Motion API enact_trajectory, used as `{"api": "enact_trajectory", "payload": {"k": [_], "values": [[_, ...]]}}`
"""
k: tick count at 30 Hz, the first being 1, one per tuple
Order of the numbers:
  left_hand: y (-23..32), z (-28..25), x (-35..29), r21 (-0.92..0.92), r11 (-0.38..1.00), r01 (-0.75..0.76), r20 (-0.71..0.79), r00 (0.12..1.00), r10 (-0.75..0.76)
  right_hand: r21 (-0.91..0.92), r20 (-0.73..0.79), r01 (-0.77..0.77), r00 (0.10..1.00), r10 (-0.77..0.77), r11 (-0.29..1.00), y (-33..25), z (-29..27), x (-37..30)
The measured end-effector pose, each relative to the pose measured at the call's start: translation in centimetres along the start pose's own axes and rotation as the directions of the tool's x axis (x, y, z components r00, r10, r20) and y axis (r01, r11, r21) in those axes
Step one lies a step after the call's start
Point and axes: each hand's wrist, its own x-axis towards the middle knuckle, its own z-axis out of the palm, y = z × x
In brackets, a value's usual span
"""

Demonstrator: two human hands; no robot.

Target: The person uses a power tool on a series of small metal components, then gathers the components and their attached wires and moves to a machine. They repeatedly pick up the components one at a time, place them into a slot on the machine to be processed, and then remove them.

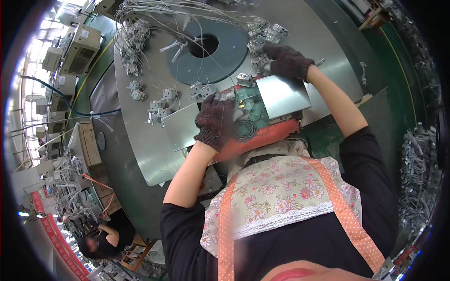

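Note:
My left hand (214, 117), in a dark knitted glove with grey fingertips, rests at the left of a green fixture (257, 107). Its fingers are bent together, hiding what they hold, if anything. Coiled thin wire (246, 130) lies just right of that hand. My right hand (291, 63), gloved alike, reaches over a cluster of small silvery metal boxes (268, 33) with wires. Thumb and fingers are apart there, beside the nearest boxes. Below this hand sits a shiny metal plate (284, 97). One more small metal box (244, 79) stands between the hands.
A grey disc (180, 65) with a central hole lies on the metal tabletop (140, 152). Long wires (187, 9) loop around it, with more metal boxes (159, 110) at left. A red cushioned edge (262, 140) borders the fixture. Another person (105, 239) works at lower left.

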Motion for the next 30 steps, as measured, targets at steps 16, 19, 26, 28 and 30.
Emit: {"api": "enact_trajectory", "payload": {"k": [16, 19, 26, 28, 30], "values": [[0.0, -0.4, 0.1, 0.013, 1.0, -0.026, 0.029, 0.999, 0.025, 0.047, 0.106, -0.045, 0.994, 0.039, 0.998, 6.4, 1.9, 2.9], [0.2, -0.6, -0.1, -0.01, 1.0, -0.004, 0.003, 1.0, 0.004, 0.129, -0.055, -0.014, 0.998, 0.021, 0.992, 8.9, 2.4, 1.3], [-0.2, -0.3, -0.4, 0.018, 1.0, 0.005, 0.009, 1.0, -0.005, 0.238, -0.363, 0.212, 0.925, -0.116, 0.948, 7.0, -0.2, -2.2], [-0.3, -0.3, -0.1, 0.046, 0.999, 0.02, 0.064, 0.998, -0.023, 0.502, -0.045, 0.152, 0.988, -0.15, 0.852, 8.7, 0.5, -1.3], [-0.8, 0.2, -0.5, 0.035, 0.999, 0.012, 0.045, 0.999, -0.013, 0.565, 0.048, 0.076, 0.991, -0.124, 0.822, 8.1, 0.9, 0.0]]}}
